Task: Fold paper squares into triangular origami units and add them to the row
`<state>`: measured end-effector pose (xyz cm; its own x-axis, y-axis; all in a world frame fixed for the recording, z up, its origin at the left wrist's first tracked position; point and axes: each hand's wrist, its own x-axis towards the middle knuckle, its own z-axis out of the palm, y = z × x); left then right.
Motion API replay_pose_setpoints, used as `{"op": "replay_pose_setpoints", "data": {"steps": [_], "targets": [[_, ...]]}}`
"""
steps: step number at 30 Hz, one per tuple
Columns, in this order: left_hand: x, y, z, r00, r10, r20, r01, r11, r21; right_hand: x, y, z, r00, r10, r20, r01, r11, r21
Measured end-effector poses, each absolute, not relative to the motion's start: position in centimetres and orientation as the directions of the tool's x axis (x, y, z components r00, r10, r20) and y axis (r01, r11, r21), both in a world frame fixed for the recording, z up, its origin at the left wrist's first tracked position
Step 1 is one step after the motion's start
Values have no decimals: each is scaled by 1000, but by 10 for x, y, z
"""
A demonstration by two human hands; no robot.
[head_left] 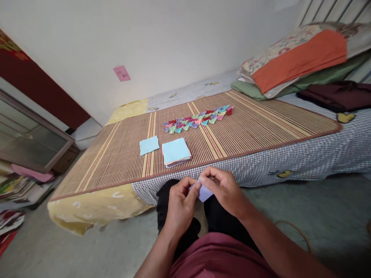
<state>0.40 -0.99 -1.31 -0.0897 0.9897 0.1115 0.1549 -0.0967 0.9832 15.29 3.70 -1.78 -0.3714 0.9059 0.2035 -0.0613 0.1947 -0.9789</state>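
Observation:
Between my two hands, just over my lap, is a small folded piece of purple paper (205, 194). My left hand (182, 199) pinches its left corner between thumb and fingers. On the other side my right hand (222, 189) grips its upper edge, thumb on top; the fingertips hide part of the fold. Beyond the hands, a stack of square paper (176, 151) with a light blue sheet on top lies on the bed mat. A single light blue sheet (149, 145) rests to its left. Farther back stand rows of small folded paper pieces (198, 119) in many colours.
The striped bamboo mat (116, 154) covers a bed with a checked sheet (292, 162). Pillows (301, 61) and a dark folded cloth (337, 95) are at the right. A pink note (121, 73) is on the wall. A glass-door cabinet (26, 127) stands at the left.

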Motion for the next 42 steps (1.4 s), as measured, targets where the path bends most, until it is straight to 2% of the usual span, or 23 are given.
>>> {"op": "replay_pose_setpoints", "data": {"steps": [5,9,19,27,34,39,42], "targets": [[3,-7,-12,-217,971,96,61,-85,995,157,38,-17,-439,872,218,-13,236,-972],[2,-4,-10,-236,969,75,-7,-79,997,157,36,-18,-414,874,255,67,308,-949],[7,-8,-13,-149,984,95,31,-91,995,155,35,-19,-368,876,311,134,381,-915],[0,-7,-13,-69,993,98,90,-92,992,157,36,-15,-444,843,303,15,345,-938],[-3,-8,-7,52,992,118,265,-128,956,155,39,-18,-392,866,310,19,344,-939],[-4,-8,-14,148,989,25,186,-52,981,155,39,-17,-355,876,326,71,373,-925],[-5,-10,-15,147,989,9,193,-37,980,156,40,-19,-358,890,284,53,323,-945]]}}
